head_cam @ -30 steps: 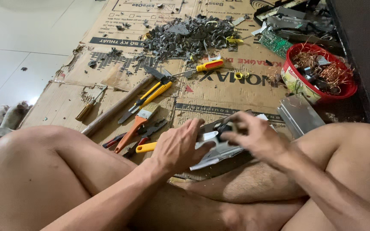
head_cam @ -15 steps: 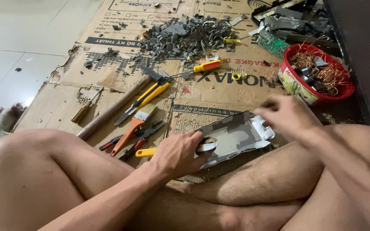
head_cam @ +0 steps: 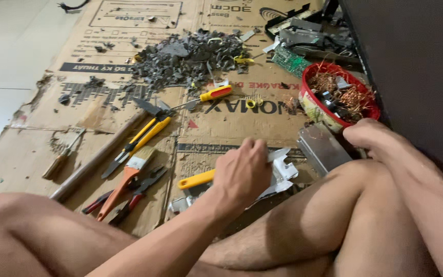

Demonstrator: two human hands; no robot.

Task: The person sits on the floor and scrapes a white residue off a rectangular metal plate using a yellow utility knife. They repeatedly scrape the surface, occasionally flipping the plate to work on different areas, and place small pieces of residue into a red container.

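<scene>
On the flattened cardboard (head_cam: 221, 131) that covers the floor, tools have been laid within arm's reach, seemingly so that the floor is spared and everything stays to hand. At the far left a small worn brush (head_cam: 62, 156) is seen, and just beside it a long wooden handle (head_cam: 98, 156) lies slantwise. Next to that, yellow-handled snips (head_cam: 138, 139) and a paintbrush (head_cam: 127, 177) with an orange handle are set almost parallel, with red-handled pliers (head_cam: 129, 197) touching the paintbrush's lower end. Farther back, a heap of grey scraps (head_cam: 188, 56) has been piled, and a screwdriver (head_cam: 208, 96) with a yellow and red handle rests just in front of it. In the middle, the left hand (head_cam: 242, 174) is pressed down on a bent metal plate (head_cam: 283, 172); the fingers are curled about halfway, the fingertips lying over the plate's upper edge as if it were being steadied against the cardboard, though whether it is truly gripped cannot be told. A yellow handle (head_cam: 196, 179) pokes out from under this hand, touching the plate. To the right, a flat grey metal box (head_cam: 323, 149) leans beside the knee, and behind it a red bowl (head_cam: 340, 97) holds copper wire and small parts, apparently sorted apart from the scraps. At the far right, the right hand (head_cam: 370, 134) is held near the bowl's rim with fingers folded inward; nothing is seen in it, and a hidden small piece cannot be ruled out.
</scene>
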